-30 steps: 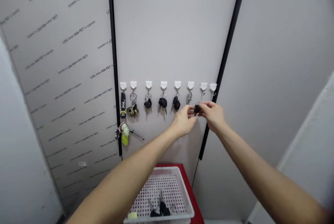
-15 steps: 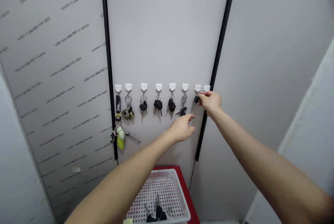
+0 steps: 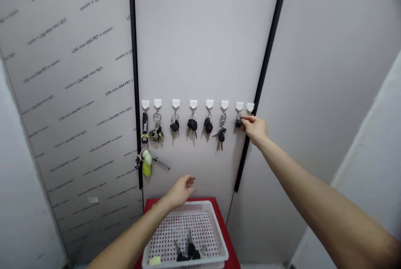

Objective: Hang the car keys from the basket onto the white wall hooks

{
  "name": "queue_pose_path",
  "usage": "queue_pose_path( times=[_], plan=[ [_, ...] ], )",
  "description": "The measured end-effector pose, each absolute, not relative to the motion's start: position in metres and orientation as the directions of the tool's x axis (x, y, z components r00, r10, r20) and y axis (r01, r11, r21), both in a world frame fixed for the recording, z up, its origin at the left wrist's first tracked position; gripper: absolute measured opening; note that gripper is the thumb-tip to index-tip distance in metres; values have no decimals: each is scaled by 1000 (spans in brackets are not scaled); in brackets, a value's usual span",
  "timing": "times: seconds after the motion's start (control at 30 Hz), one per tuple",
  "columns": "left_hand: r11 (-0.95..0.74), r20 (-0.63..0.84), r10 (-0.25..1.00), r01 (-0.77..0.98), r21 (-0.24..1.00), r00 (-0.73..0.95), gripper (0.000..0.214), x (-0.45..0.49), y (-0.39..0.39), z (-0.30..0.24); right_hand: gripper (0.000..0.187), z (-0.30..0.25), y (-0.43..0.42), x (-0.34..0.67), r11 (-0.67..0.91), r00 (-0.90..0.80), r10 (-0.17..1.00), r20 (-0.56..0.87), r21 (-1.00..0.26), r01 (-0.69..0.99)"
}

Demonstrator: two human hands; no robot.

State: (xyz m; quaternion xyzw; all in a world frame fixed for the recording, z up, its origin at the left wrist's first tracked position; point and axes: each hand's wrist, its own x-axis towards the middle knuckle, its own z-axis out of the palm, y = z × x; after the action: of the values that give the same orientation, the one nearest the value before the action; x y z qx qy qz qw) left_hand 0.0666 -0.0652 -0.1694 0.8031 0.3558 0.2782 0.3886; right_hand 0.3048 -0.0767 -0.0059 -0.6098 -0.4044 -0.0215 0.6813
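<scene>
The right hand (image 3: 255, 130) was raised to the row of white hooks (image 3: 193, 104) on the far panel (image 3: 200, 39). Its fingertips (image 3: 246, 118) were touching a black key fob (image 3: 238, 123) hanging from the seventh hook (image 3: 239, 106), counted from the left. The state of the grip could not be determined: the fingers were against the fob, but the view did not show whether they were clenched on it or had released it. The eighth hook (image 3: 249, 107) was just to the right, above the fingers.

The left hand (image 3: 181, 191) was well below and nearer, open with the fingers spread, grasping nothing. It was just above the far rim of a white basket (image 3: 188, 205), which stood on a red stand (image 3: 149, 204). Inside the basket lay black keys (image 3: 189, 252) and a small yellow tag (image 3: 154, 260).

To the left of the fob, the sixth hook (image 3: 224, 105) held a set of keys (image 3: 221, 135). The first hook (image 3: 145, 104) held a black strap (image 3: 144, 127) with a yellow charm (image 3: 146, 168) below it.
</scene>
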Motion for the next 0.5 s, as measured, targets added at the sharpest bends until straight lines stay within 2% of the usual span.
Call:
queue_pose_path(
  times=[0.13, 0.17, 0.2, 0.27, 0.3, 0.33, 0.37, 0.43, 0.5],
  plan=[
    [-346, 32, 818, 446, 825, 575, 34, 31, -74, -218, 25, -31, -90, 286, 227, 574, 357, 737, -664, 712],
    [-331, -11, 821, 491, 805, 571, 37, 24, -78, -227, 25, -46, -94, 276, 220, 522, 397, 755, -630, 745],
    [-325, -55, 818, 539, 777, 573, 39, 19, -83, -236, 24, -64, -100, 264, 213, 454, 497, 740, -611, 763],
    [-376, -116, 786, 618, 691, 607, 44, 14, -93, -247, 23, -109, -112, 237, 204, 228, 792, 567, -596, 777],
    [-429, -127, 761, 640, 637, 636, 45, 13, -97, -251, 23, -134, -118, 223, 198, 62, 918, 391, -589, 783],
    [-484, -132, 737, 654, 582, 663, 45, 14, -100, -253, 23, -159, -125, 210, 215, -110, 970, 215, -565, 797],
    [-531, -132, 719, 662, 529, 683, 45, 16, -102, -254, 23, -182, -131, 198, 234, -223, 971, 85, -530, 815],
    [-576, -136, 710, 681, 452, 691, 41, 19, -103, -255, 25, -220, -140, 181, 237, -327, 937, -119, -469, 851],
    [-574, -153, 714, 697, 430, 683, 37, 22, -102, -256, 26, -244, -144, 172, 222, -326, 927, -185, -428, 876]
  ],
)
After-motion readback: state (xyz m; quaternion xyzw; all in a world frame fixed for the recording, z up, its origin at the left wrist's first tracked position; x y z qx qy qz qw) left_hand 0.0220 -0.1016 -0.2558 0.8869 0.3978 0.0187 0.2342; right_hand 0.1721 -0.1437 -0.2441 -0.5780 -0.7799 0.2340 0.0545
